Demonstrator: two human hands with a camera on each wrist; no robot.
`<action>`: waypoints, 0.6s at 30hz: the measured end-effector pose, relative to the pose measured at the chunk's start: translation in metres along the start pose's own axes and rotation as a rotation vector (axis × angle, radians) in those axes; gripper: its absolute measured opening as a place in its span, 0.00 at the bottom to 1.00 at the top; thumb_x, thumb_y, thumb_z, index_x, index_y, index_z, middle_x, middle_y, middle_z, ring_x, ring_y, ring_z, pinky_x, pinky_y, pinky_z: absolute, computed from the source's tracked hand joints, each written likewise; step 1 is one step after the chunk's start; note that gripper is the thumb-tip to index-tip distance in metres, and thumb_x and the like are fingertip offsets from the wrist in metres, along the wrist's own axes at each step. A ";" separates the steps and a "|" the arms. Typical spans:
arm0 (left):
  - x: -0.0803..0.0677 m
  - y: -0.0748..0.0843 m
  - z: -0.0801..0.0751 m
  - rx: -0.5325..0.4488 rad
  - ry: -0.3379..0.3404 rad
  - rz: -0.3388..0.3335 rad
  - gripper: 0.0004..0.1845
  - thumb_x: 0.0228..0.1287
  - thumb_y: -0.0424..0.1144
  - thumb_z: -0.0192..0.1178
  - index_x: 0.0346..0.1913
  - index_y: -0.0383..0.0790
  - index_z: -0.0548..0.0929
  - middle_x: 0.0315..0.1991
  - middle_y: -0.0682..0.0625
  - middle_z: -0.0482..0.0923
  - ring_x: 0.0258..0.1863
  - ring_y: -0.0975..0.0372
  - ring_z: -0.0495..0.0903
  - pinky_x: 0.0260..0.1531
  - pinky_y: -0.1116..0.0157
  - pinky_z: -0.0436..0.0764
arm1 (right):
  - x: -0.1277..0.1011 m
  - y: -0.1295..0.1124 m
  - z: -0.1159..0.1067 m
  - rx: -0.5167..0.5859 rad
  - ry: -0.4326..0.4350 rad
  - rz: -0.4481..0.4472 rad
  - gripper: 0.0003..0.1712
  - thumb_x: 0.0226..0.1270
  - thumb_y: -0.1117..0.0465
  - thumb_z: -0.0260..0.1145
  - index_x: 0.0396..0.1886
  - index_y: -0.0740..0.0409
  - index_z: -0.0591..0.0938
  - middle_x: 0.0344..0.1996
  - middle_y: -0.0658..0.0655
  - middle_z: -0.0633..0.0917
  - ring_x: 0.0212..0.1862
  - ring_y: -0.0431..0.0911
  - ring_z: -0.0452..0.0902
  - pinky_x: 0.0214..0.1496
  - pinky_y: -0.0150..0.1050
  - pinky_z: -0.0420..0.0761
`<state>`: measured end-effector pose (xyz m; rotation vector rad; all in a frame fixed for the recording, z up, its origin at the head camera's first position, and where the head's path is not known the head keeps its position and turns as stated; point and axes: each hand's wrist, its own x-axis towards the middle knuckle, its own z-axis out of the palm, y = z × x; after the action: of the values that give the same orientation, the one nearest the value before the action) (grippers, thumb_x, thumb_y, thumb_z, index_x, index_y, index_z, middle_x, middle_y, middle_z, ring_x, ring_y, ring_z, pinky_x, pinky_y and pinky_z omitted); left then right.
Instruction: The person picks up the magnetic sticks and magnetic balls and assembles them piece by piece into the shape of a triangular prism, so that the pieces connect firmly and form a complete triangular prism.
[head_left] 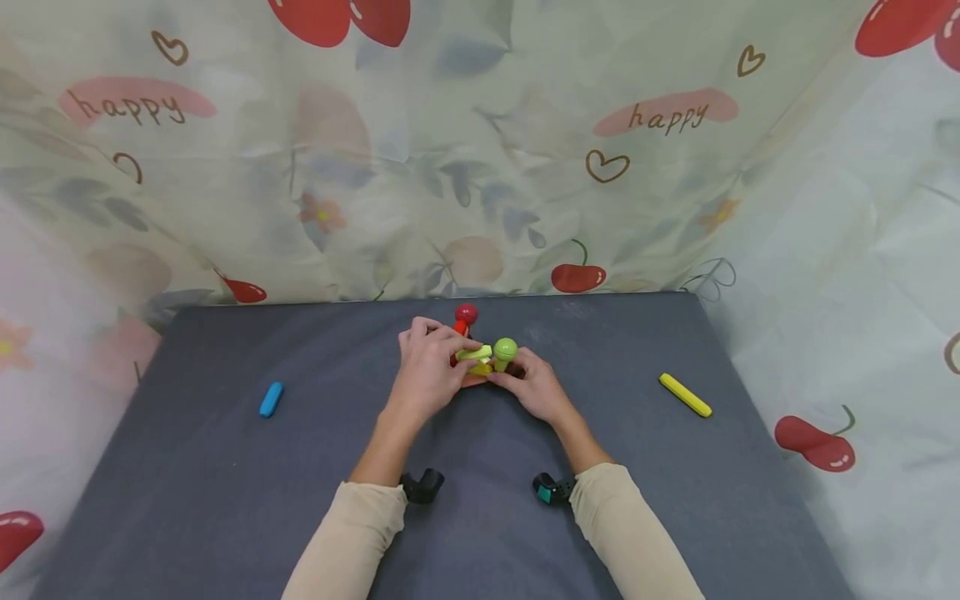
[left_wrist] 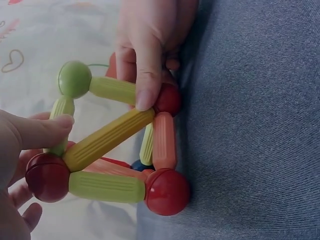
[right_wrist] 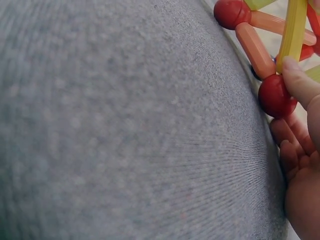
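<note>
Nearest the camera, two beige sleeves (head_left: 352, 533) came in over the grey bench (head_left: 675, 500), each wrist with a small dark camera strapped under it. Just beyond them, the left hand (head_left: 427, 371) and right hand (head_left: 534, 387) met around a little frame of sticks and balls (head_left: 480, 358) sitting mid-bench, toward the far edge.

Left hand's fingers were curled round the frame from its side, thumb (left_wrist: 52, 131) lying on a pale green stick. Right hand's fingers were clamped on it too: a fingertip (left_wrist: 146, 95) pressed right where a yellow stick (left_wrist: 107, 139) met a red ball (left_wrist: 169, 99), and the right wrist view showed another fingertip against a red ball (right_wrist: 276, 96) at the base. A green ball (head_left: 506, 348) topped the corner between the hands, and a red ball (head_left: 466, 314) poked up just behind.

My worry: that yellow stick looked only loosely seated on its ball. If the pressing fingertip slid or pushed sideways, the joint could pop and the frame could fold, since both hands were squeezing from opposite sides. The base balls could also roll on the cloth.

Further out, a blue stick (head_left: 271, 399) lay well off to the left and a loose yellow stick (head_left: 685, 394) well off to the right. Behind it all hung a cherry-print curtain (head_left: 480, 150).
</note>
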<state>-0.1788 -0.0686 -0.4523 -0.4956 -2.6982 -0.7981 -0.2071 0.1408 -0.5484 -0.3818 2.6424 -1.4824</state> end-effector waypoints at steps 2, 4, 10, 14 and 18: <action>0.000 0.000 0.001 0.018 -0.006 0.000 0.13 0.58 0.43 0.76 0.47 0.54 0.92 0.45 0.54 0.88 0.54 0.55 0.69 0.54 0.50 0.64 | 0.000 -0.001 0.000 -0.004 -0.001 0.002 0.11 0.69 0.50 0.72 0.45 0.50 0.88 0.45 0.54 0.82 0.43 0.44 0.79 0.48 0.40 0.79; 0.000 0.000 0.001 0.027 -0.006 0.006 0.12 0.58 0.43 0.76 0.46 0.54 0.92 0.45 0.54 0.88 0.54 0.55 0.69 0.54 0.50 0.65 | -0.001 -0.002 0.001 -0.012 -0.006 0.006 0.12 0.69 0.51 0.71 0.45 0.52 0.88 0.45 0.55 0.82 0.43 0.44 0.79 0.48 0.40 0.79; -0.003 -0.002 0.001 -0.001 -0.002 -0.001 0.14 0.59 0.41 0.76 0.49 0.53 0.91 0.48 0.54 0.87 0.53 0.54 0.69 0.51 0.51 0.66 | 0.000 -0.003 0.003 -0.056 -0.011 0.002 0.14 0.69 0.50 0.71 0.46 0.54 0.87 0.46 0.55 0.82 0.44 0.45 0.79 0.49 0.41 0.79; -0.015 0.001 -0.003 -0.094 0.023 -0.187 0.24 0.59 0.43 0.76 0.59 0.49 0.85 0.56 0.49 0.79 0.53 0.52 0.70 0.52 0.52 0.72 | -0.002 -0.008 0.002 -0.094 -0.002 -0.011 0.14 0.67 0.51 0.73 0.45 0.54 0.87 0.45 0.55 0.83 0.45 0.46 0.80 0.51 0.42 0.80; -0.033 0.007 -0.004 -0.215 -0.018 -0.472 0.37 0.61 0.47 0.75 0.70 0.39 0.73 0.63 0.42 0.73 0.59 0.48 0.73 0.58 0.49 0.78 | -0.007 -0.016 0.003 -0.130 0.057 -0.004 0.14 0.65 0.52 0.74 0.44 0.54 0.88 0.42 0.55 0.83 0.44 0.47 0.80 0.50 0.43 0.80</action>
<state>-0.1461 -0.0732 -0.4580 0.1057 -2.7944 -1.2160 -0.1969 0.1324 -0.5362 -0.3595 2.7933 -1.3461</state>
